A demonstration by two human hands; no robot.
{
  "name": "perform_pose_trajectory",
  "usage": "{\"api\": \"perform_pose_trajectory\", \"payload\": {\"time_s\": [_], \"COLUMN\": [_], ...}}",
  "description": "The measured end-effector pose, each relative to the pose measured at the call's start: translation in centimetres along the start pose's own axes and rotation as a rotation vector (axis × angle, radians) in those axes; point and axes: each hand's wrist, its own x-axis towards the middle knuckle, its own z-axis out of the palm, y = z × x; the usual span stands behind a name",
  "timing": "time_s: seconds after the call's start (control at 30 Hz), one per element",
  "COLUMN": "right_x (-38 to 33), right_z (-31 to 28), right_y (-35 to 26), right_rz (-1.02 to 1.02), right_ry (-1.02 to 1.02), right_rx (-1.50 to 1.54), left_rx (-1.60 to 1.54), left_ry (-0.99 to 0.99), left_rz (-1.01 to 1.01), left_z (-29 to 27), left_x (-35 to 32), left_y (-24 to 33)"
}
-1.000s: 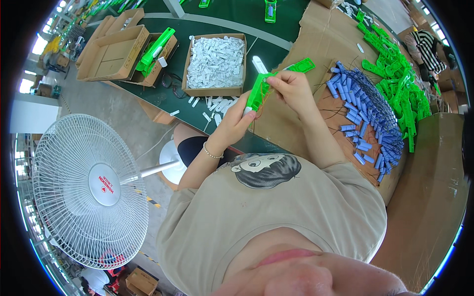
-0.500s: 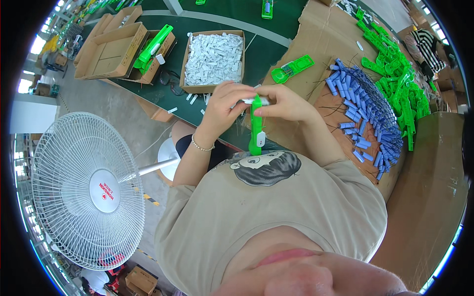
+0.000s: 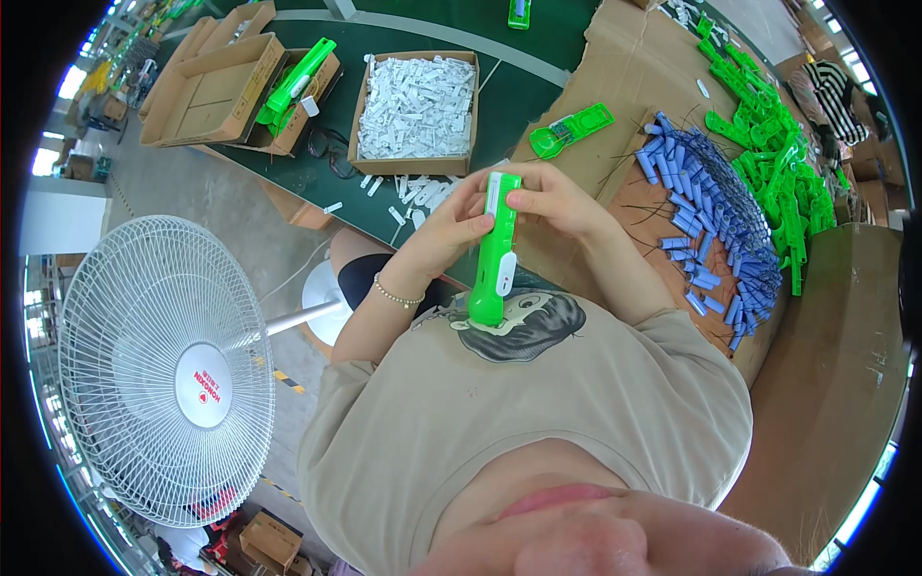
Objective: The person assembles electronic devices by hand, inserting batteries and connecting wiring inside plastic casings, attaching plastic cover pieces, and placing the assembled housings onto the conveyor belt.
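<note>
A green plastic flashlight (image 3: 496,252) is held between both my hands in front of my chest. Its round head points down toward my shirt, and a white slide piece sits on its side. My left hand (image 3: 447,233), with a beaded bracelet at the wrist, grips the left edge near the upper end, where a white strip (image 3: 493,196) shows. My right hand (image 3: 555,199) closes on the right edge, its thumb on the upper end. The other fingers are partly hidden behind the flashlight. Just beyond my left hand, loose white plastic pieces (image 3: 420,190) lie on the green table.
A cardboard box of white pieces (image 3: 473,115) stands ahead. Left of it is a box with green flashlights (image 3: 305,77). An open green shell (image 3: 571,132) lies on cardboard. Blue wired cylinders (image 3: 684,192) and green shells (image 3: 783,182) are piled right. A fan (image 3: 168,370) stands left.
The flashlight has turned so its long side faces up, and its head has swung slightly left. My left hand has moved lower along it, uncovering loose white pieces on the table.
</note>
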Motion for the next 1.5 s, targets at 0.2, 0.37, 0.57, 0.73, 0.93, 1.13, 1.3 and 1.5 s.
{"api": "perform_pose_trajectory", "payload": {"time_s": [0.2,0.37,0.57,0.73,0.93,1.13,1.3,1.5], "right_x": [0.7,0.9,1.1,-0.1,-0.6,-0.3,-0.7,-1.4], "right_z": [0.7,1.3,2.2,4.8,4.2,3.8,4.0,3.9], "right_y": [-0.2,0.9,1.8,3.7,2.9,1.2,3.0,4.0], "right_rz": [-0.095,-0.103,-0.233,-0.105,-0.114,-0.171,-0.247,-0.274], "right_ry": [0.308,0.480,0.540,0.428,0.506,0.632,0.613,0.566], "right_rx": [-0.069,-0.309,-0.598,-0.772,-0.725,-0.760,-0.900,-1.057], "left_rx": [0.804,0.921,0.826,0.784,0.668,0.704,0.752,0.673], "left_ry": [0.303,0.368,0.511,0.573,0.508,0.426,0.455,0.469], "left_rz": [0.245,0.312,0.272,0.418,0.416,0.440,0.424,0.318], "left_z": [2.4,1.9,1.6,0.2,0.4,1.2,0.9,0.1], "left_x": [-0.8,-0.8,-0.7,0.4,0.5,0.6,1.5,1.4], "left_y": [-0.9,-0.3,-1.0,-1.7,-1.5,-1.9,-2.9,-3.7]}}
